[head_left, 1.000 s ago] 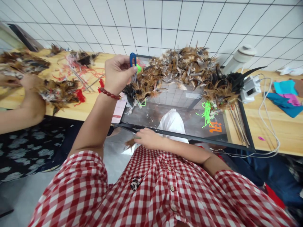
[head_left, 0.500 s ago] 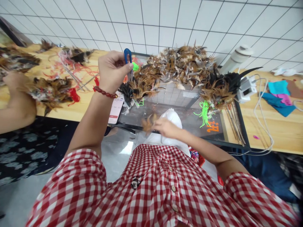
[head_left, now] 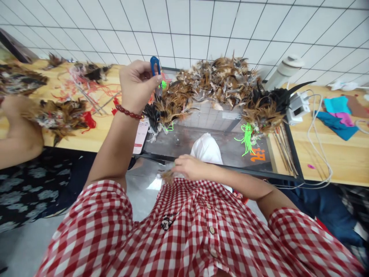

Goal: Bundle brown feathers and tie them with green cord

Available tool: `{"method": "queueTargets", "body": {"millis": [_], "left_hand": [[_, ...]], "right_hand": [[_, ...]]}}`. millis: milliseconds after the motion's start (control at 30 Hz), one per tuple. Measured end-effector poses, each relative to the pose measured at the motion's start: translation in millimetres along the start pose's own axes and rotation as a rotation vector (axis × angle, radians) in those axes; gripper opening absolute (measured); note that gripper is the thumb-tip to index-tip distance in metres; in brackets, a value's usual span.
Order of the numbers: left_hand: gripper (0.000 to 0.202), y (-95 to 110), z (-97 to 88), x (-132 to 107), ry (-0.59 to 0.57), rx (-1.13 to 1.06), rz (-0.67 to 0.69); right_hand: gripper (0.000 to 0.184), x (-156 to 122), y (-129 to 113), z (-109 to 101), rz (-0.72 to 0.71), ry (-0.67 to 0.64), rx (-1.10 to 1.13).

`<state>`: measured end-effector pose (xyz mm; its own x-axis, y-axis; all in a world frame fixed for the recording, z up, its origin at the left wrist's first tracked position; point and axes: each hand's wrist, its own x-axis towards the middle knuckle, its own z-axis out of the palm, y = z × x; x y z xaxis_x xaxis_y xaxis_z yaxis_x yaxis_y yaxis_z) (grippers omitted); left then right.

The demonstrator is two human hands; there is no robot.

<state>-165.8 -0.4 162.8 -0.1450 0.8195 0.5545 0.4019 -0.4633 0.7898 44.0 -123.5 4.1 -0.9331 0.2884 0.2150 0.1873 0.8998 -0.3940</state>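
Note:
Raised over the left part of the table, my left hand (head_left: 137, 82) is pinched around blue-handled thread snips (head_left: 155, 66), their metal blades pointing down. Down by the table's front edge, just above my shirt, my right hand (head_left: 188, 166) holds a small bunch of brown feathers (head_left: 167, 176), blurred by motion. Brown feathers (head_left: 216, 82) are heaped along the back of the dark glossy board (head_left: 184, 134). Bright green strings (head_left: 247, 138) lie at the heap's right end, beside black feathers (head_left: 273, 100).
A co-worker's hand (head_left: 19, 111) rests by another feather bunch (head_left: 62, 115) at left. A phone (head_left: 141, 134) lies at the board's left edge. On the right are a white bottle (head_left: 285, 71), a charger (head_left: 297, 107) with cables, thin sticks (head_left: 284, 150) and coloured cloth pieces (head_left: 340, 117).
My right hand has moved down and slightly left with the feathers, from over the board's front edge toward my body. My left hand stays almost in place with the snips.

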Motion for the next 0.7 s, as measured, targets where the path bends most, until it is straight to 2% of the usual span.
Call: {"method": "queueTargets", "body": {"millis": [33,100,167,233,300,333,367,400,433,467,500,533,567,600,633,667,700], "left_hand": [[0.031,-1.1,1.0,-2.4,0.001,-0.013,0.002],[0.034,-4.1,0.5,-7.2,-0.03,-0.073,0.011],[0.037,-7.3,-3.6,-9.4,-0.095,-0.168,0.004],[0.044,-9.1,-11.0,-11.0,-0.149,-0.265,-0.028],[0.05,-7.5,-21.1,-22.2,-0.192,-0.355,-0.071],[0.053,-5.5,-26.7,-36.2,-0.231,-0.391,-0.089],[0.048,-3.6,-32.2,-57.7,-0.342,-0.38,-0.166],[0.042,-2.5,-36.8,-87.2,-0.551,-0.289,-0.312],[0.036,-3.6,-40.2,-123.9,-0.805,-0.138,-0.458],[0.032,-7.7,-41.7,-165.6,-1.023,0.069,-0.55],[0.032,-15.5,-41.4,-209.3,-1.025,0.319,-0.579],[0.04,-27.2,-39.5,-251.8,-0.956,0.488,-0.591],[0.05,-42.2,-36.7,-289.8,-0.942,0.54,-0.636],[0.049,-59.2,-34.1,-320.8,-0.919,0.541,-0.744],[0.038,-76.9,-32.7,-343.5,-0.906,0.504,-0.886],[0.026,-93.7,-33.9,-357.5,-0.845,0.442,-1.011],[0.024,-108.4,-38.6,-363.4,-0.695,0.412,-1.097]], "right_hand": [[0.039,1.6,-10.2,3.1,-0.002,0.037,-0.022],[0.041,-6.7,-8.8,-6.1,0.139,0.191,-0.054],[0.04,-29.7,18.9,-29.3,0.396,0.371,-0.114],[0.038,-62.1,56.7,-52.9,0.643,0.524,-0.197],[0.036,-95.5,86.6,-66.2,0.798,0.601,-0.275],[0.034,-110.2,95.1,-68.0,0.829,0.6,-0.29],[0.033,-122.5,99.0,-66.9,0.84,0.592,-0.296],[0.032,-132.2,98.8,-63.7,0.843,0.587,-0.295],[0.031,-139.3,95.5,-59.2,0.84,0.587,-0.292],[0.031,-143.8,90.2,-54.3,0.833,0.595,-0.291],[0.031,-146.1,84.3,-49.9,0.823,0.608,-0.29],[0.031,-146.7,78.8,-46.7,0.811,0.62,-0.291],[0.031,-146.0,74.8,-45.2,0.796,0.628,-0.292],[0.031,-144.6,72.9,-45.7,0.782,0.629,-0.293],[0.031,-142.9,73.6,-48.4,0.773,0.625,-0.297],[0.032,-141.3,77.1,-52.9,0.77,0.615,-0.301],[0.032,-140.2,83.2,-58.9,0.775,0.602,-0.307]]}}
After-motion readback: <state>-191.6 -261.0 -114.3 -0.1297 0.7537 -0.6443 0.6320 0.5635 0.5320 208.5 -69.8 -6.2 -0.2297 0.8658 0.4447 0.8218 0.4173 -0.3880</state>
